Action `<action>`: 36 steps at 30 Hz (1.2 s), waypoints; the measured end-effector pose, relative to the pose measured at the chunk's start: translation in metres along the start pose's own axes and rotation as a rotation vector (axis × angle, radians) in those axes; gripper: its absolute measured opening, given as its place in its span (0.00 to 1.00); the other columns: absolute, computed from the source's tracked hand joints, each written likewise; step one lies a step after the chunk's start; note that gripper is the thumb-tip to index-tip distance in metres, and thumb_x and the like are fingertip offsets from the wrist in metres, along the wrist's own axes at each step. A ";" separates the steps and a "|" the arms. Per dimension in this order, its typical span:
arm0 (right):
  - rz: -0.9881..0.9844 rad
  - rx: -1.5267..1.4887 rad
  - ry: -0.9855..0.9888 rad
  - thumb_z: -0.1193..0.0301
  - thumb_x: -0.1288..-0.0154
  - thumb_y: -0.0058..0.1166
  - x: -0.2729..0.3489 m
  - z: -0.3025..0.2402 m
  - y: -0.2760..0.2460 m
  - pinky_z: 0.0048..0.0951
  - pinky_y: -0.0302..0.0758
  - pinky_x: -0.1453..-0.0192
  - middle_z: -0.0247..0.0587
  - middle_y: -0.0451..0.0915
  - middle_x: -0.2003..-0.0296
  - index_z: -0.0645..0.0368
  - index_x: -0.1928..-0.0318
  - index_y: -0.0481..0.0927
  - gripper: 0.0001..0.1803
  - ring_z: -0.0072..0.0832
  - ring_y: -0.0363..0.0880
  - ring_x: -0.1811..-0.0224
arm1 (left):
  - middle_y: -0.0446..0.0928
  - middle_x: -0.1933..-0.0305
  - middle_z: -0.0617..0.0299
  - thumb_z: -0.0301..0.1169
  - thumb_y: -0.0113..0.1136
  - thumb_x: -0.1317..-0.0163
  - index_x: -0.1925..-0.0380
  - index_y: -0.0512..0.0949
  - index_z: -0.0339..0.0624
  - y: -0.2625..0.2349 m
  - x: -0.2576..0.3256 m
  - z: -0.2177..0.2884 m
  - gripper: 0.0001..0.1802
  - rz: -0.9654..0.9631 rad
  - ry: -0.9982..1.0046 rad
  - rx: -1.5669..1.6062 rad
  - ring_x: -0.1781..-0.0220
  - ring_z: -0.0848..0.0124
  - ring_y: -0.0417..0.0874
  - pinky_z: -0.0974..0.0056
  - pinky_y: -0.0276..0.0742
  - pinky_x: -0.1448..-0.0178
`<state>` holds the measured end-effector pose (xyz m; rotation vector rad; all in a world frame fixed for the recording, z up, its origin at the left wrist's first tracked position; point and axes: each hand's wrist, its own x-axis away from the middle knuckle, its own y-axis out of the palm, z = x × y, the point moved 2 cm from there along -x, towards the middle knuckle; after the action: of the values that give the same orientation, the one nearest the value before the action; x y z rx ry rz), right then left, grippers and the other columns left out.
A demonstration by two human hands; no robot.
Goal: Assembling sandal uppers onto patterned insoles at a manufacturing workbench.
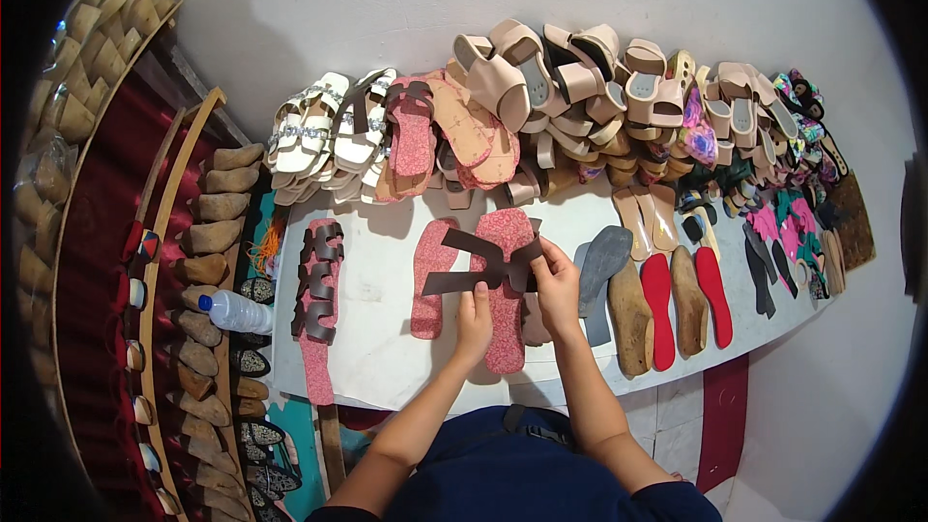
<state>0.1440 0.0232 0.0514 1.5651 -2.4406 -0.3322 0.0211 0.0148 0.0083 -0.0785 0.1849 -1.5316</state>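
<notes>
In front of me a dark brown crossed sandal strap lies across a pink speckled sole. My left hand is closed at the strap's lower edge, thumb up, beside the sole. My right hand grips the strap's right side, its fingers partly hidden behind it. Two loose strap ends stick out to the left. Under them, on the table, lies another pink speckled sole. Whether my fingers also hold the sole beneath the strap cannot be made out.
Several pink soles with brown straps lie stacked at the table's left. Piled sandals line the back wall. To the right are wooden shoe lasts, red insoles and grey sole pieces. A water bottle rests by the last rack.
</notes>
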 end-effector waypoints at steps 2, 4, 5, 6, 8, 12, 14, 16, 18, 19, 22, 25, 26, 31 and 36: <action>-0.089 -0.060 0.010 0.73 0.41 0.44 0.001 -0.002 0.002 0.18 0.70 0.61 0.35 0.74 0.64 0.67 0.53 0.68 0.15 0.17 0.72 0.65 | 0.70 0.72 0.53 0.43 0.36 0.37 0.65 0.67 0.32 -0.002 -0.003 -0.002 0.21 -0.021 0.009 0.051 0.68 0.67 0.70 0.63 0.65 0.60; -0.128 -0.075 0.010 0.73 0.40 0.44 0.000 -0.003 0.002 0.17 0.69 0.60 0.35 0.74 0.64 0.67 0.54 0.69 0.15 0.17 0.72 0.65 | 0.70 0.72 0.53 0.42 0.36 0.37 0.66 0.66 0.32 -0.004 -0.005 -0.003 0.21 -0.038 -0.001 0.051 0.68 0.67 0.69 0.63 0.65 0.60; -0.165 -0.089 0.009 0.72 0.40 0.44 0.000 -0.004 0.002 0.17 0.69 0.60 0.34 0.74 0.64 0.67 0.54 0.69 0.15 0.17 0.71 0.64 | 0.69 0.72 0.53 0.42 0.36 0.37 0.68 0.66 0.32 -0.004 -0.005 -0.002 0.21 -0.057 -0.010 0.053 0.68 0.67 0.69 0.63 0.65 0.60; -0.165 -0.089 0.010 0.72 0.40 0.44 0.000 -0.004 0.003 0.17 0.69 0.60 0.34 0.74 0.64 0.67 0.54 0.69 0.15 0.17 0.71 0.64 | 0.69 0.72 0.53 0.42 0.36 0.37 0.68 0.66 0.32 -0.004 -0.006 -0.002 0.21 -0.057 -0.010 0.052 0.68 0.67 0.69 0.63 0.65 0.60; -0.167 -0.089 -0.011 0.71 0.39 0.43 0.000 -0.004 0.004 0.17 0.68 0.60 0.33 0.74 0.65 0.67 0.55 0.69 0.14 0.16 0.71 0.65 | 0.69 0.71 0.53 0.42 0.36 0.37 0.69 0.66 0.31 -0.003 -0.007 -0.002 0.21 -0.057 -0.002 0.030 0.67 0.68 0.69 0.64 0.65 0.60; -0.097 0.058 -0.124 0.70 0.39 0.43 -0.008 0.022 -0.004 0.17 0.68 0.60 0.33 0.72 0.62 0.67 0.57 0.70 0.14 0.16 0.70 0.63 | 0.69 0.68 0.52 0.41 0.36 0.37 0.67 0.66 0.31 -0.001 -0.009 -0.003 0.20 -0.071 0.026 0.055 0.65 0.67 0.69 0.63 0.64 0.59; -0.021 0.109 -0.197 0.71 0.43 0.46 -0.007 0.019 -0.001 0.28 0.57 0.46 0.37 0.72 0.63 0.64 0.64 0.75 0.10 0.28 0.62 0.51 | 0.69 0.67 0.49 0.41 0.36 0.37 0.64 0.65 0.31 -0.001 -0.009 -0.004 0.20 -0.104 0.061 0.058 0.64 0.62 0.69 0.61 0.64 0.58; -0.064 0.158 -0.237 0.69 0.41 0.45 -0.009 0.022 -0.008 0.23 0.61 0.51 0.36 0.69 0.59 0.65 0.66 0.75 0.11 0.24 0.64 0.54 | 0.68 0.67 0.49 0.41 0.36 0.37 0.63 0.65 0.31 -0.001 -0.008 -0.007 0.20 -0.107 0.058 0.032 0.64 0.60 0.69 0.61 0.63 0.58; -0.104 0.209 -0.279 0.68 0.39 0.44 -0.010 0.025 -0.012 0.19 0.65 0.57 0.35 0.66 0.55 0.67 0.69 0.75 0.13 0.19 0.66 0.57 | 0.68 0.67 0.48 0.41 0.36 0.37 0.62 0.65 0.32 0.000 -0.007 -0.010 0.20 -0.113 0.055 0.007 0.64 0.58 0.69 0.60 0.63 0.57; -0.088 0.160 -0.301 0.68 0.40 0.44 -0.010 0.023 -0.011 0.19 0.64 0.56 0.35 0.66 0.56 0.67 0.70 0.75 0.13 0.20 0.66 0.56 | 0.68 0.68 0.47 0.41 0.36 0.37 0.62 0.65 0.32 0.000 -0.007 -0.010 0.20 -0.103 0.074 0.003 0.64 0.57 0.69 0.60 0.63 0.57; -0.061 0.144 -0.314 0.69 0.41 0.44 -0.009 0.024 -0.011 0.21 0.63 0.53 0.36 0.66 0.56 0.66 0.70 0.76 0.12 0.22 0.65 0.55 | 0.68 0.68 0.48 0.41 0.36 0.37 0.62 0.65 0.32 0.000 -0.008 -0.010 0.20 -0.106 0.076 -0.008 0.65 0.58 0.69 0.60 0.63 0.57; -0.009 0.336 -0.358 0.69 0.41 0.45 -0.005 0.018 -0.007 0.24 0.61 0.50 0.37 0.66 0.56 0.64 0.69 0.76 0.11 0.24 0.63 0.52 | 0.68 0.68 0.49 0.41 0.37 0.37 0.62 0.65 0.32 -0.003 -0.009 -0.003 0.19 -0.131 0.044 0.018 0.65 0.61 0.69 0.61 0.63 0.57; 0.035 0.495 -0.409 0.70 0.42 0.46 -0.004 0.014 -0.006 0.24 0.60 0.49 0.37 0.66 0.56 0.63 0.69 0.76 0.10 0.24 0.61 0.51 | 0.68 0.68 0.50 0.41 0.37 0.37 0.61 0.64 0.32 -0.004 -0.009 -0.001 0.19 -0.143 0.031 0.051 0.65 0.62 0.69 0.62 0.63 0.57; 0.078 0.321 -0.306 0.71 0.44 0.48 -0.009 0.021 -0.011 0.26 0.59 0.47 0.38 0.65 0.54 0.63 0.73 0.76 0.08 0.26 0.60 0.50 | 0.69 0.68 0.51 0.39 0.36 0.37 0.61 0.64 0.32 -0.003 -0.006 -0.006 0.18 -0.152 0.036 0.018 0.65 0.64 0.69 0.63 0.64 0.57; 0.066 0.017 -0.206 0.71 0.45 0.49 -0.008 0.024 -0.011 0.31 0.52 0.42 0.38 0.63 0.50 0.62 0.77 0.76 0.08 0.32 0.54 0.43 | 0.69 0.67 0.51 0.39 0.36 0.37 0.61 0.65 0.32 -0.001 -0.004 -0.008 0.18 -0.188 0.001 -0.020 0.64 0.64 0.69 0.63 0.64 0.57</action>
<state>0.1495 0.0275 0.0251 1.5210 -2.6492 -0.4841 0.0182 0.0191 0.0008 -0.1134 0.1981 -1.7170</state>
